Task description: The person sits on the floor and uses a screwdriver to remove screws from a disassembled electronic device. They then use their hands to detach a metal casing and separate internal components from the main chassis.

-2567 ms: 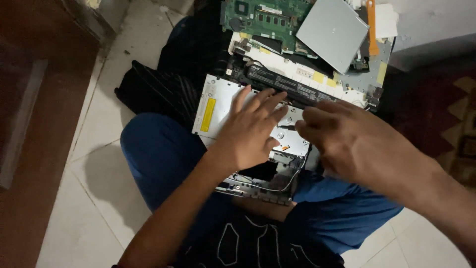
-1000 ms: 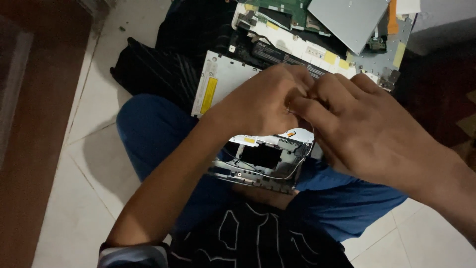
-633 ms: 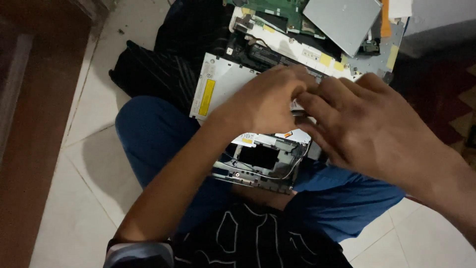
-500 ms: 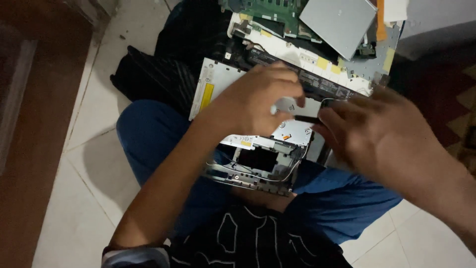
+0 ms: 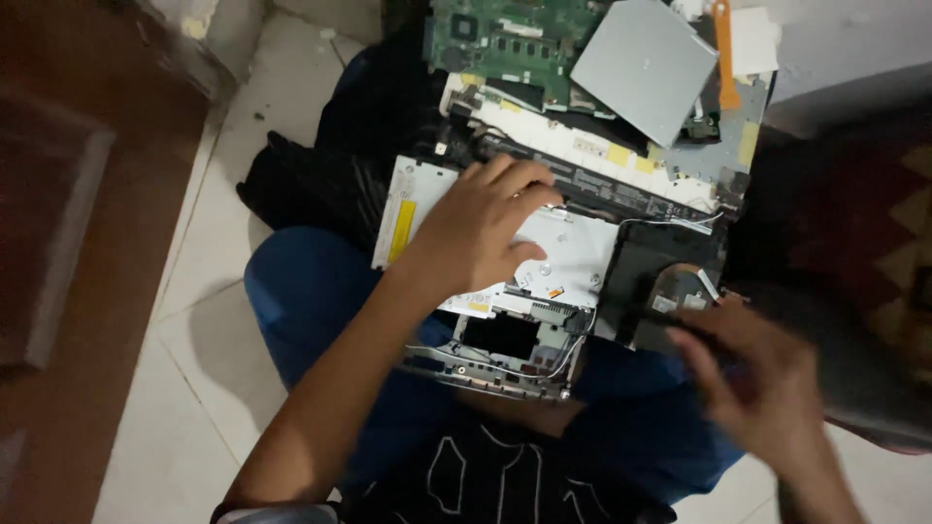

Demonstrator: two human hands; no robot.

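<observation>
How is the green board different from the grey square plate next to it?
The green board is green and crowded with small parts and chips; the grey plate is plain, smooth and bare. The board lies straight, partly hidden under the plate's corner; the plate sits turned at an angle, on top. Both are flat and lie at the far end of the opened laptop.

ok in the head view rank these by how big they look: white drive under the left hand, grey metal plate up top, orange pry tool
1. white drive, partly hidden by the left hand
2. grey metal plate, looks close in size to the drive
3. orange pry tool, clearly smallest
</observation>
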